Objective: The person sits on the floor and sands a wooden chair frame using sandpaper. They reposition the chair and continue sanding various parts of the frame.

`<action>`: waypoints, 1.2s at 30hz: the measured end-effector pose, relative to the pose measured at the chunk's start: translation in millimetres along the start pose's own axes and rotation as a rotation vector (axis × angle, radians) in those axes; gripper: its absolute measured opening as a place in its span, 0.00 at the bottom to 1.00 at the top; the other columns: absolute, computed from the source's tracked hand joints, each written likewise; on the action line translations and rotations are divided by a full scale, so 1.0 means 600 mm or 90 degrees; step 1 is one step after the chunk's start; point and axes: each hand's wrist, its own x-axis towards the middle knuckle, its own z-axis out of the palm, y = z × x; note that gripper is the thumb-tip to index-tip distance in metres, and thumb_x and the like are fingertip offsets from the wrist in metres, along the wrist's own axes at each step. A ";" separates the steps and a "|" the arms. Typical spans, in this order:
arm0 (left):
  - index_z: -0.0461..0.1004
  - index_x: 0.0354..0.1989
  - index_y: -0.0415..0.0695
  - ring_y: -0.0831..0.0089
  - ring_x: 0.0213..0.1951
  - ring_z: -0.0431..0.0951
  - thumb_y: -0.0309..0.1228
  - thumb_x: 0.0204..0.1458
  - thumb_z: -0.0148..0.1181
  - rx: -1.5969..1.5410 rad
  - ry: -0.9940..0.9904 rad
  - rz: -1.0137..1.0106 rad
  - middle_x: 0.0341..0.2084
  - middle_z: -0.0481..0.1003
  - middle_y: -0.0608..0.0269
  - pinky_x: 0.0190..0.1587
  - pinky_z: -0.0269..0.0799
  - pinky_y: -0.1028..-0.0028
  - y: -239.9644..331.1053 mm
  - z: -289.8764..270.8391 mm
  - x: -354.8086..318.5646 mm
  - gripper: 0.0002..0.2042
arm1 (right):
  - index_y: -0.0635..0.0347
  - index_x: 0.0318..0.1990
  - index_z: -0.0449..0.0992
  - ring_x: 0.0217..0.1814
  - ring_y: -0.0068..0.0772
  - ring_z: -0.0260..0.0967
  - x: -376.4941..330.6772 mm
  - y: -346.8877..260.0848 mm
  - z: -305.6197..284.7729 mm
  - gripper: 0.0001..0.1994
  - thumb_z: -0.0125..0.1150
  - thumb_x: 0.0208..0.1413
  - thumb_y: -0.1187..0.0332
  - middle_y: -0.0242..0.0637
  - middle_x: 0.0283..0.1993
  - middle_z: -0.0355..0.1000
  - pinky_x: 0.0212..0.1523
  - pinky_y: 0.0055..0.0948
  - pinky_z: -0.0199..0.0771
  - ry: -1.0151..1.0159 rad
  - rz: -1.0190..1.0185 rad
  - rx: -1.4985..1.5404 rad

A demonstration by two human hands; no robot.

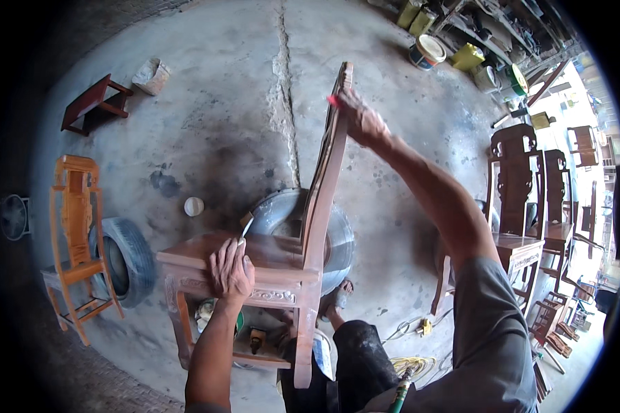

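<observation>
A carved wooden chair (313, 199) stands before me, its tall back rising to the right of its seat (207, 249). My left hand (231, 270) lies over the seat's near edge with fingers bent. A thin pale piece (247, 224) with a brown side sticks up from its fingers; its kind is unclear. With arm stretched out, my right hand (365, 120) is closed at the top of the chair back. Something small and red (333, 100) shows at its fingertips, too blurred to name.
Behind the chair lies a grey-blue tyre (341, 241). Another tyre (125, 261) lies left by an orange-brown chair (79, 213). A small dark red stool (93, 107) stands farther back. Dark chairs (513, 179) line the right side; buckets (428, 51) stand far right. A coiled yellow hose (415, 368) lies near my legs.
</observation>
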 end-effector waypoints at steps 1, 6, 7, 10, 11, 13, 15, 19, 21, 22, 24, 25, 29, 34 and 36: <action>0.71 0.56 0.36 0.53 0.58 0.70 0.29 0.54 0.49 0.005 0.002 -0.003 0.55 0.72 0.50 0.57 0.61 0.54 -0.002 0.000 0.004 0.20 | 0.65 0.51 0.68 0.55 0.62 0.66 -0.003 0.003 0.008 0.15 0.51 0.56 0.76 0.55 0.48 0.69 0.58 0.48 0.68 0.033 -0.043 -0.032; 0.71 0.56 0.36 0.53 0.57 0.70 0.28 0.54 0.50 -0.019 0.020 0.029 0.54 0.72 0.50 0.56 0.62 0.55 0.007 -0.006 0.021 0.20 | 0.64 0.60 0.66 0.67 0.60 0.60 0.002 0.030 -0.016 0.25 0.53 0.52 0.78 0.56 0.62 0.65 0.64 0.46 0.66 -0.009 -0.046 -0.052; 0.71 0.56 0.37 0.54 0.57 0.70 0.27 0.54 0.51 -0.007 0.016 0.023 0.54 0.72 0.50 0.56 0.62 0.55 0.007 -0.006 0.018 0.20 | 0.65 0.60 0.67 0.69 0.58 0.59 -0.045 0.003 -0.009 0.24 0.53 0.53 0.77 0.54 0.63 0.65 0.66 0.48 0.63 0.068 -0.244 -0.150; 0.71 0.56 0.37 0.54 0.57 0.71 0.27 0.54 0.51 0.007 0.018 0.015 0.54 0.72 0.50 0.55 0.62 0.55 0.000 0.002 0.006 0.20 | 0.56 0.71 0.58 0.78 0.44 0.46 -0.233 -0.211 -0.051 0.31 0.46 0.57 0.75 0.45 0.75 0.53 0.75 0.45 0.49 -0.219 -0.132 0.106; 0.71 0.56 0.37 0.54 0.57 0.71 0.27 0.53 0.51 0.004 0.024 0.016 0.54 0.73 0.51 0.55 0.63 0.55 0.004 -0.001 0.010 0.20 | 0.53 0.73 0.52 0.81 0.42 0.39 -0.310 -0.270 -0.061 0.37 0.48 0.52 0.74 0.43 0.78 0.45 0.78 0.44 0.39 -0.321 -0.162 0.137; 0.71 0.56 0.37 0.55 0.57 0.71 0.27 0.53 0.51 0.011 0.029 0.004 0.54 0.73 0.52 0.55 0.63 0.55 0.002 0.000 0.000 0.20 | 0.52 0.74 0.51 0.80 0.37 0.40 -0.320 -0.347 -0.104 0.33 0.45 0.59 0.70 0.38 0.78 0.45 0.78 0.42 0.41 -0.412 -0.157 0.153; 0.73 0.55 0.40 0.58 0.59 0.70 0.30 0.53 0.55 0.009 0.031 -0.012 0.55 0.73 0.54 0.57 0.62 0.55 -0.008 0.013 -0.005 0.20 | 0.53 0.72 0.54 0.79 0.36 0.44 -0.283 -0.254 -0.080 0.31 0.49 0.59 0.69 0.34 0.77 0.49 0.78 0.40 0.43 -0.418 -0.345 -0.097; 0.75 0.52 0.45 0.61 0.60 0.69 0.32 0.49 0.61 0.003 0.084 -0.007 0.55 0.73 0.59 0.61 0.61 0.53 -0.005 0.022 0.018 0.19 | 0.57 0.63 0.68 0.74 0.45 0.55 -0.099 -0.089 -0.076 0.27 0.51 0.53 0.79 0.44 0.70 0.61 0.69 0.49 0.56 -0.189 -0.135 -0.156; 0.74 0.55 0.45 0.63 0.58 0.71 0.30 0.51 0.59 -0.013 0.096 -0.014 0.53 0.74 0.60 0.58 0.63 0.56 -0.016 0.026 0.003 0.20 | 0.57 0.65 0.67 0.75 0.49 0.52 -0.141 -0.193 -0.081 0.30 0.46 0.52 0.82 0.46 0.71 0.59 0.72 0.50 0.52 -0.223 -0.203 0.016; 0.74 0.56 0.45 0.65 0.58 0.71 0.31 0.51 0.60 0.002 0.082 -0.038 0.54 0.74 0.61 0.58 0.63 0.57 -0.011 0.024 -0.003 0.21 | 0.57 0.66 0.65 0.75 0.50 0.51 -0.192 -0.257 -0.095 0.31 0.44 0.51 0.83 0.46 0.71 0.59 0.72 0.50 0.51 -0.258 -0.179 0.082; 0.74 0.56 0.45 0.67 0.58 0.71 0.33 0.52 0.60 0.023 0.097 -0.052 0.54 0.74 0.63 0.57 0.64 0.59 -0.003 0.012 -0.001 0.21 | 0.60 0.67 0.64 0.76 0.52 0.50 -0.287 -0.359 -0.132 0.32 0.41 0.50 0.86 0.48 0.71 0.59 0.73 0.49 0.49 -0.336 -0.119 0.128; 0.74 0.55 0.45 0.68 0.57 0.71 0.34 0.52 0.61 0.023 0.111 -0.048 0.53 0.74 0.64 0.57 0.64 0.60 -0.002 0.005 -0.007 0.21 | 0.62 0.66 0.63 0.76 0.54 0.49 -0.315 -0.401 -0.154 0.33 0.40 0.49 0.87 0.50 0.70 0.59 0.74 0.49 0.48 -0.389 -0.079 0.115; 0.76 0.50 0.47 0.65 0.49 0.75 0.35 0.50 0.66 -0.130 0.164 -0.079 0.45 0.76 0.64 0.51 0.68 0.60 -0.007 0.006 -0.013 0.18 | 0.73 0.68 0.56 0.75 0.56 0.50 -0.273 -0.485 -0.182 0.26 0.39 0.60 0.83 0.59 0.70 0.56 0.74 0.46 0.47 -0.230 0.033 0.392; 0.72 0.45 0.41 0.65 0.38 0.78 0.19 0.51 0.62 -0.569 0.586 -0.400 0.37 0.76 0.55 0.40 0.74 0.70 0.074 -0.031 -0.031 0.13 | 0.66 0.70 0.55 0.74 0.60 0.51 -0.153 -0.567 -0.036 0.23 0.41 0.69 0.71 0.58 0.72 0.54 0.72 0.44 0.51 -0.245 0.039 0.262; 0.70 0.46 0.40 0.65 0.39 0.77 0.15 0.54 0.58 -0.587 0.649 -0.419 0.39 0.75 0.52 0.40 0.74 0.69 0.102 -0.098 -0.139 0.13 | 0.70 0.65 0.60 0.58 0.60 0.68 -0.120 -0.559 0.042 0.20 0.42 0.70 0.69 0.62 0.59 0.66 0.54 0.45 0.69 -0.244 -0.039 0.138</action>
